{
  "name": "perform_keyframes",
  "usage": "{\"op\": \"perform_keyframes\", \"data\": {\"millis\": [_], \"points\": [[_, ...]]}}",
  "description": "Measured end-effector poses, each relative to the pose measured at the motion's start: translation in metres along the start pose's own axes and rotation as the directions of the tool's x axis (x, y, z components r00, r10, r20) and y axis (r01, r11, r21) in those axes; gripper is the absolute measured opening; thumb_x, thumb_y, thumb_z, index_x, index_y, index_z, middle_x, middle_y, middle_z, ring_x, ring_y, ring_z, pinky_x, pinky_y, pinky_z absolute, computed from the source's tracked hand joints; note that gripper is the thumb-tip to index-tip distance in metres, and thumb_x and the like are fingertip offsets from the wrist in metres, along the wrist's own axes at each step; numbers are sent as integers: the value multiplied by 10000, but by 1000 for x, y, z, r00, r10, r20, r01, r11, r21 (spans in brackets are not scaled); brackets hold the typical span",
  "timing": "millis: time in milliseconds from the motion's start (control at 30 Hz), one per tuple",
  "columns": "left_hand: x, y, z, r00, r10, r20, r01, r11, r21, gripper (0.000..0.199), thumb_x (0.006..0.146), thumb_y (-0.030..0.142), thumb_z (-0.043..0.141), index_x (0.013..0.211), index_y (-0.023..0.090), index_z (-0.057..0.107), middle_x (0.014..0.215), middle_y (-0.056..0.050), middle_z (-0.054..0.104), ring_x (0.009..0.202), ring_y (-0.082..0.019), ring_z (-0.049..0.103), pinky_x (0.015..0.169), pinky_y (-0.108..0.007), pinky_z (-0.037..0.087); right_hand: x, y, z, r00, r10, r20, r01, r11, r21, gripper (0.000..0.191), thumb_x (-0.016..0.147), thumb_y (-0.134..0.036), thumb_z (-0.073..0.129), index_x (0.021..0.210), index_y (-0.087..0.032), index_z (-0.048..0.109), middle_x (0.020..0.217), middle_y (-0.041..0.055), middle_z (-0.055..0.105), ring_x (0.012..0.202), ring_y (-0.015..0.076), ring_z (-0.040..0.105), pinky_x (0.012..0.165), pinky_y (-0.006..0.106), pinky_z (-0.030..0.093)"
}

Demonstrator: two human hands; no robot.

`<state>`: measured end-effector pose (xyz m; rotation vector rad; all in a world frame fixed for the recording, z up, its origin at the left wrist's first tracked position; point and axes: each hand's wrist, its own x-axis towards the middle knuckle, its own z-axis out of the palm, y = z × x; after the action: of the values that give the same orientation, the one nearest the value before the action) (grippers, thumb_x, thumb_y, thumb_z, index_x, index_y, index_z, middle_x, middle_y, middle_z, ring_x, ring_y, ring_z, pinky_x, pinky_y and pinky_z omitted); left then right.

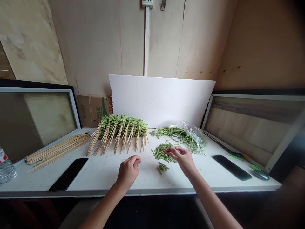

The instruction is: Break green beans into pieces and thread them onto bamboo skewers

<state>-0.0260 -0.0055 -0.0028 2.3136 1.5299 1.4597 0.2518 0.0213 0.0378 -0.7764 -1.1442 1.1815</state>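
Holding one thin pale skewer (150, 156) at a slant above the white worktop (190, 179), with two bare hands: closed around its lower end with the left hand (130, 168), pinching near its other end with the fingertips of the right hand (182, 157). Too blurred there to tell about any bean piece on it.

Just beyond and below the right hand, two heaps of cut green bean pieces: one larger heap (159, 152), one smaller heap (163, 166), too jumbled to count. Behind them, one tangle of long green beans (176, 133), partly in one clear plastic bag (196, 136).

To the left, one broad stack of skewered green beans (124, 122), handles overlapping past counting, and one loose pile of bare wooden skewers (59, 148).

Farther out, two black phones, one on the left (69, 175) and one on the right (232, 167), one grey mouse (261, 175), one clear plastic bottle (7, 170), one brown cardboard box (94, 109), one upright white foam board (159, 98) and two framed panels, left (38, 117) and right (252, 127).
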Motion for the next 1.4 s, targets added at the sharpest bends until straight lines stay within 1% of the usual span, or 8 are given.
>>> {"op": "perform_keyframes", "data": {"millis": [133,267,500,633,767,1000,1167,1400], "points": [[5,2,-5,1000,-11,-1,10,997,-74,236,1013,260,464,871,210,645,717,-29,698,629,-178,654,602,-255,469,0,-4,1,1000,13,-21,-13,1000,14,338,741,-469,880,916,-192,793,953,106,808,1013,308,759,1004,457,571],[7,3,-5,1000,-4,13,6,986,-166,198,1015,291,489,958,208,660,817,-58,743,711,-199,706,644,-277,525,2,-3,1,994,27,-105,-24,999,27,405,699,-499,900,958,-208,790,949,95,805,968,289,762,896,412,600],[4,6,-3,998,56,9,-54,988,-145,183,1003,249,518,905,216,668,823,-43,741,735,-183,704,674,-262,538,3,0,2,987,3,-162,-14,998,-62,362,705,-543,870,875,-233,788,1016,90,777,1083,311,689,705,327,587],[1,3,-1,994,107,23,-102,985,-138,240,956,105,446,913,218,654,804,-36,738,737,-172,722,681,-247,555,2,4,5,984,-51,-170,37,996,-85,328,727,-528,860,872,-242,792,1040,72,765,1045,286,676,701,317,564],[-1,0,2,993,113,28,-109,989,-104,333,854,-15,394,899,207,639,782,-29,723,707,-156,709,670,-235,548,0,11,7,981,-101,-166,85,991,-103,299,761,-513,844,874,-242,790,1026,60,765,882,234,676,706,321,538],[-2,-2,3,996,87,21,-84,991,-103,320,837,-28,407,861,195,635,748,-23,694,701,-156,698,666,-233,539,-5,15,12,975,-130,-182,115,989,-93,324,765,-519,845,907,-231,800,1039,65,767,829,210,657,720,314,514],[-3,-3,4,994,108,-9,-108,985,-137,321,845,-35,412,865,190,640,772,-31,705,725,-160,709,666,-229,551,-10,17,20,975,-120,-187,104,990,-96,348,749,-536,853,907,-230,805,1010,53,772,687,166,625,731,333,507],[-3,3,1,984,169,-49,-175,974,-143,330,857,-46,430,925,193,648,828,-33,728,774,-166,734,683,-234,567,-20,27,41,985,-85,-152,70,993,-99,308,741,-501,867,835,-215,800,943,59,738,784,206,653,799,365,548]]}}
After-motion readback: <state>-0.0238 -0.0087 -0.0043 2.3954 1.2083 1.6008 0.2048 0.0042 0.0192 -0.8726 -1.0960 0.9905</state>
